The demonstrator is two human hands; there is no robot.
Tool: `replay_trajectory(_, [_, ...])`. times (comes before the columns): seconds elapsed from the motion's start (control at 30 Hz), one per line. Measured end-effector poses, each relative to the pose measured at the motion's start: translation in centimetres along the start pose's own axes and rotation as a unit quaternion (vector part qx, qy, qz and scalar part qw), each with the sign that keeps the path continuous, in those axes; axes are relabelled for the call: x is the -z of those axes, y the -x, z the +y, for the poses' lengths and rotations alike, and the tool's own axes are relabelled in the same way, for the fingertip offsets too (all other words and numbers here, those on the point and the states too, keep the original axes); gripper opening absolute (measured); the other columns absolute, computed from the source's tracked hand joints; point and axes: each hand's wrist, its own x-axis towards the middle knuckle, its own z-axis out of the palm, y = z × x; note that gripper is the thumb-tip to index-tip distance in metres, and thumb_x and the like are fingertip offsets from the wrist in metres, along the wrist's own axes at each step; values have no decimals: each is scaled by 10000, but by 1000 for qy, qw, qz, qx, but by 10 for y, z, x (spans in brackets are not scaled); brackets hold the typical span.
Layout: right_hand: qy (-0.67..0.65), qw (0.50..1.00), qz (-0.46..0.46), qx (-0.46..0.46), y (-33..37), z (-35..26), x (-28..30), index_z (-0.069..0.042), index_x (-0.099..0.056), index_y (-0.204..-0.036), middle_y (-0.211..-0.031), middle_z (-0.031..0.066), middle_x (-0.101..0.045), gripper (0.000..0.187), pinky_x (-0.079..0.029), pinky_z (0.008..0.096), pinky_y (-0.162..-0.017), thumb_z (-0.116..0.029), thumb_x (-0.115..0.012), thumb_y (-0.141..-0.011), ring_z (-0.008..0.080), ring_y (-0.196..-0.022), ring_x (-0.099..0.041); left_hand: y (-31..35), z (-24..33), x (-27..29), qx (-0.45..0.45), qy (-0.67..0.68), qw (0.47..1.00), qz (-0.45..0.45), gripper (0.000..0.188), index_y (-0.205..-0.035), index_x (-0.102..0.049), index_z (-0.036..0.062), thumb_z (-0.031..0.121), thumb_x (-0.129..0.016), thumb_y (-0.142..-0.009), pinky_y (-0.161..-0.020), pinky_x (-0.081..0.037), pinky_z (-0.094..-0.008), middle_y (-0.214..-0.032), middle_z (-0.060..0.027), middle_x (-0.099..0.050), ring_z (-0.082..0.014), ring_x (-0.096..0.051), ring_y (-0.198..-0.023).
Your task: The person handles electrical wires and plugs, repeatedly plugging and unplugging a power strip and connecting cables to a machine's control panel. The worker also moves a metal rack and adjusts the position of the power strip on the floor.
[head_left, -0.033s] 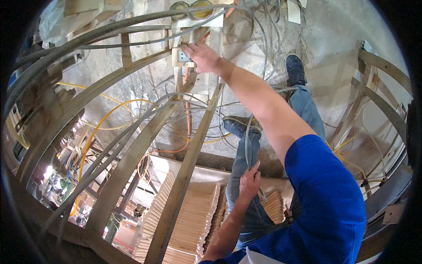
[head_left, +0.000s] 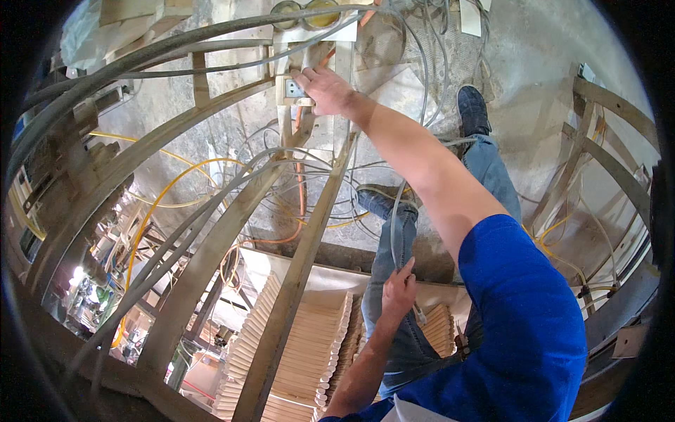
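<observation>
Reaching to the white junction box (head_left: 294, 88) at top centre, the right hand (head_left: 325, 90) lay open on it, unchanged from the earlier frame. Left hand (head_left: 399, 288) at lower centre gripped a grey cable (head_left: 394, 214). Wooden slats (head_left: 309, 344) sat below.

Right hand (head_left: 325, 90) far ahead at top centre, on a wall box (head_left: 293, 89) fixed to an upright stud (head_left: 299, 260). Left hand (head_left: 399, 288) low and near, right of that stud, pinching a cable (head_left: 394, 211) that runs up past the legs. Stacked tiles (head_left: 309, 352) below, left of the left hand. Loose cables (head_left: 281, 176) on the floor between the studs. Two round cans (head_left: 304, 13) above the box.
</observation>
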Motion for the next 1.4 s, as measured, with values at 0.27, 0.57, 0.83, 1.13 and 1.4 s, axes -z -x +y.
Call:
replay_trajectory(0.27, [-12,999,18,-33,8,0,2,16,-458,-1399,-1166,157,-598,880,-501,442,-930,-232,-843,-648,348,-1072,-597,-6,11,22,87,16,995,-40,449,-1379,-629,159,141,-608,-931,-782,-524,-502,-919,-243,-641,-413,-648,-839])
replay_trajectory(0.57, [-89,993,39,-61,59,-6,31,-26,-430,-1465,-1235,150,-567,934,-430,494,-1029,-283,-829,-661,361,-1176,-544,-4,9,1,10,-35,999,-26,383,-1312,-671,142,154,-588,-938,-715,-519,-497,-859,-231,-637,-404,-652,-754])
replay_trajectory(0.83, [-3,991,33,-126,63,9,31,-35,-441,-1469,-1267,134,-563,885,-447,477,-1024,-291,-811,-707,335,-1193,-531,-6,18,7,27,-37,998,-35,355,-1280,-687,137,147,-589,-939,-768,-517,-530,-930,-276,-651,-455,-645,-852])
replay_trajectory(1.13, [54,986,0,-157,65,30,66,-90,-394,-1511,-1277,107,-554,905,-484,477,-972,-330,-813,-746,303,-1175,-545,-11,26,12,30,-34,998,-46,342,-1258,-698,147,130,-621,-925,-746,-519,-501,-868,-232,-635,-413,-639,-820])
replay_trajectory(1.4, [-55,976,5,-210,77,23,71,-53,-400,-1481,-1283,181,-540,883,-452,504,-1023,-262,-802,-724,366,-1201,-531,-15,12,11,49,-17,991,-125,337,-1223,-692,114,87,-587,-904,-760,-524,-529,-873,-242,-661,-439,-653,-842])
